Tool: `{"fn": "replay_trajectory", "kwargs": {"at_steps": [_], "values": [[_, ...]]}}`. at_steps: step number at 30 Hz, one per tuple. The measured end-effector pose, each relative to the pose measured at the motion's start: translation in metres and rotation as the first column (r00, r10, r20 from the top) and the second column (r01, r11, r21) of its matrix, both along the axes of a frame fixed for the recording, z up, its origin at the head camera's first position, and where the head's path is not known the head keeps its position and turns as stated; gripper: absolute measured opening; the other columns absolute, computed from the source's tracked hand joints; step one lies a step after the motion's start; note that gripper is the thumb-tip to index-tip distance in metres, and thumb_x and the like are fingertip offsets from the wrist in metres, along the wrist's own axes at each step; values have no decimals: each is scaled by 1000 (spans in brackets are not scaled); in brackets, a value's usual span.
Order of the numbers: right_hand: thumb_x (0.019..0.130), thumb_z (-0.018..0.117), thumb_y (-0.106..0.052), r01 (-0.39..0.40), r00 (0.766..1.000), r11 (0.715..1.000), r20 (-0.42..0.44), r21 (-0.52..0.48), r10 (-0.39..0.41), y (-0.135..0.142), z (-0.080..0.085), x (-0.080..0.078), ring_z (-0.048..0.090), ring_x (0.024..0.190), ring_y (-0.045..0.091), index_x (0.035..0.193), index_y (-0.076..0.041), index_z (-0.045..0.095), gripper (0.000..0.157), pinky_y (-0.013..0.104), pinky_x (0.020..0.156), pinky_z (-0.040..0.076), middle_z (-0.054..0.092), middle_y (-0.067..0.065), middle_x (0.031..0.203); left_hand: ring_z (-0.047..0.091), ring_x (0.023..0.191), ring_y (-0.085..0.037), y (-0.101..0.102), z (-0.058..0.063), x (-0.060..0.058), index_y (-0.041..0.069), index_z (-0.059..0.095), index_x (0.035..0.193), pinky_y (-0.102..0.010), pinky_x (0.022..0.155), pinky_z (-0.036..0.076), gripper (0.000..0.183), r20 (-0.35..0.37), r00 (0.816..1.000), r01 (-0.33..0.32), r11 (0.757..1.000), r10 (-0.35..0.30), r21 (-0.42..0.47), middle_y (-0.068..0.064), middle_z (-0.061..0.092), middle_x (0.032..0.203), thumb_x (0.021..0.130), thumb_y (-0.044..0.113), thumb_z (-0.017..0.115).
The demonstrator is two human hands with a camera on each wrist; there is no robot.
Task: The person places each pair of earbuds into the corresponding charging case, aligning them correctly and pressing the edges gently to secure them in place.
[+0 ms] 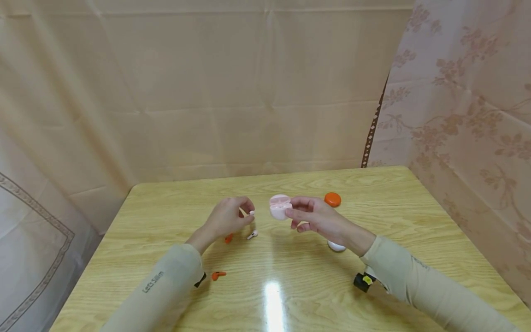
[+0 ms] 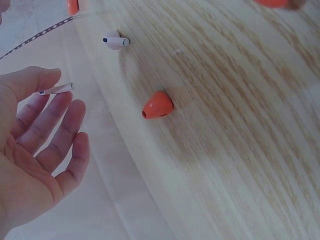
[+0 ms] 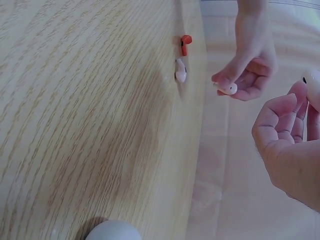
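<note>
Pink earbud case (image 1: 279, 212) — lid up — hangs above the tabletop (image 1: 166, 207), its right side gripped between the right hand's (image 1: 317, 216) thumb and fingers. To its left, the left hand (image 1: 224, 216) pinches a pale earbud (image 1: 251, 213); another pale earbud (image 1: 252, 235) lies nearer.

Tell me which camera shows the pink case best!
The head view: the pink case shows nearly whole and open, in the right hand. The right wrist view has only part, cut off at the edge. In the left wrist view, I can't make it out.
</note>
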State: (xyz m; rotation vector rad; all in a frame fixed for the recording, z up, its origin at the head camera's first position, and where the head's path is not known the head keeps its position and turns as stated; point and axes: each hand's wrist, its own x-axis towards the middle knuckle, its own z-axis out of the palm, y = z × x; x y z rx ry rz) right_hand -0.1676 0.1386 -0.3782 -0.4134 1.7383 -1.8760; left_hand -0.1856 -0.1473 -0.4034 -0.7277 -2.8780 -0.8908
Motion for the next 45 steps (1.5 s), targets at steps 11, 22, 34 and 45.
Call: {"fn": "replay_trajectory", "kwargs": {"at_steps": [11,22,34,45], "values": [[98,71,-22,1,1000,1000,-1,2,-1,0,1,1,64,84,18,123,-1,57,36,30,75,55,65,7,105,60,67,-5,4,3,1,14,73,98,-29,65,51,11,-57,998,14,999,-12,37,9,67,82,90,21,75],[100,68,-22,11,1000,1000,29,-17,-11,-1,-1,0,62,83,19,133,2,52,45,32,75,58,60,9,109,60,67,-5,5,3,2,12,73,98,-27,63,51,13,-75,997,33,996,-27,77,8,68,82,90,22,77],[100,68,-22,15,999,1000,32,-27,-14,-4,0,-1,61,83,18,134,2,51,45,30,73,57,58,9,109,62,69,-4,4,3,2,13,71,94,-26,63,52,10,-103,993,66,992,-56,104,8,70,82,89,16,78],[100,68,-22,11,999,1000,33,-26,-11,-5,0,-2,61,84,19,133,1,52,43,31,74,57,59,12,114,58,66,-5,3,6,4,14,71,92,-26,61,50,14,-97,994,66,992,-55,111,8,70,81,86,20,83]]}}
